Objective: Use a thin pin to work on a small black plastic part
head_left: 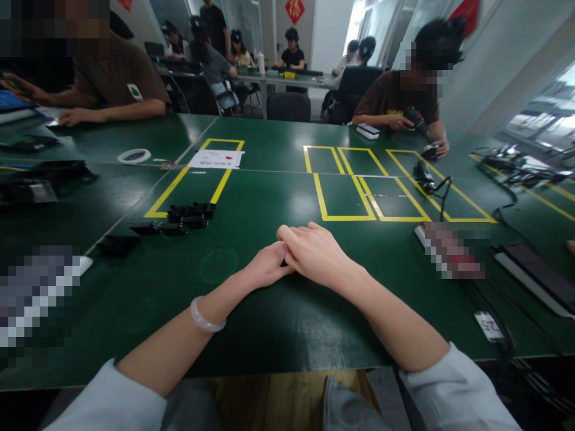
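Observation:
Both my hands meet over the green table (269,323), near the middle of the view. My right hand (317,254) lies over the fingers of my left hand (268,263), its own fingers curled round them. The fingers of my left hand are mostly hidden beneath it. A pale bracelet (206,317) circles my left wrist. Beyond my hands, yellow tape outlines (348,218) mark the tabletop. Several black clips (191,214) lie to the left, short of a white paper sheet (217,158).
A roll of white tape (133,156) and black items (45,176) lie at left. Phones (453,248) and cables (505,203) are at right. Across the table, one person (408,99) holds a dark device (416,120); another person (121,78) sits at left.

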Motion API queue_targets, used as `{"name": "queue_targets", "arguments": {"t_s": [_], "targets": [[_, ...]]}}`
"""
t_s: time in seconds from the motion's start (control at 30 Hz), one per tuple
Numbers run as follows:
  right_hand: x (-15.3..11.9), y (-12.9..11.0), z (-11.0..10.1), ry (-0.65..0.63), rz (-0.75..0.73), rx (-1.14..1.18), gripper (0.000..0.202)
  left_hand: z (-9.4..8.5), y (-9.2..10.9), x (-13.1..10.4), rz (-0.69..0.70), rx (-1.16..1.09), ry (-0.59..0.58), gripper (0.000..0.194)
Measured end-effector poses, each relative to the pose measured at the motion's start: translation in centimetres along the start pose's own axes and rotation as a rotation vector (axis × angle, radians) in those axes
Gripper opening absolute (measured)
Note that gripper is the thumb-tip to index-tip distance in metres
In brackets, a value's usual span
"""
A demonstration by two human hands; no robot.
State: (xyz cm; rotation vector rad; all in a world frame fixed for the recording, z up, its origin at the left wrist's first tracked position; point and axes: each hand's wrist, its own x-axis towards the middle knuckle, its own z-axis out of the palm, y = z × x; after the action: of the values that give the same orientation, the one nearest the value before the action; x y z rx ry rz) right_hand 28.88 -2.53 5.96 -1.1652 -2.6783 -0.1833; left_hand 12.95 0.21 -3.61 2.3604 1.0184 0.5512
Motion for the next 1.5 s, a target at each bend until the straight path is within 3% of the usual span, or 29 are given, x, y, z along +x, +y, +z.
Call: {"name": "queue_targets", "arguments": {"t_s": [0.6,0.8,1.17,1.33,1.5], "targets": [[0.1,0.0,0.6,0.011,-0.014,-0.056,0.016,-0.3,0.4,-0.1,-0.011,-0.005,-0.021,0.028],[0.0,-0.1,0.1,0.013,0.0,0.003,0.012,-0.1,0.3,0.0,-0.023,-0.026,0.026,0.029],[0.1,0.1,0.0,0.002,0.008,0.003,0.013,-0.2,0.2,0.0,-0.001,-0.006,-0.003,0.029],[0.3,0.6,0.2,-0.011,0.029,-0.037,0.023,-0.1,-0.1,0.0,-0.037,0.033,-0.025,0.027],[0.3,0.9,0.6,0.009,0.033,-0.017,0.018,-0.1,-0.1,0.1,-0.019,0.064,-0.023,0.031]]}}
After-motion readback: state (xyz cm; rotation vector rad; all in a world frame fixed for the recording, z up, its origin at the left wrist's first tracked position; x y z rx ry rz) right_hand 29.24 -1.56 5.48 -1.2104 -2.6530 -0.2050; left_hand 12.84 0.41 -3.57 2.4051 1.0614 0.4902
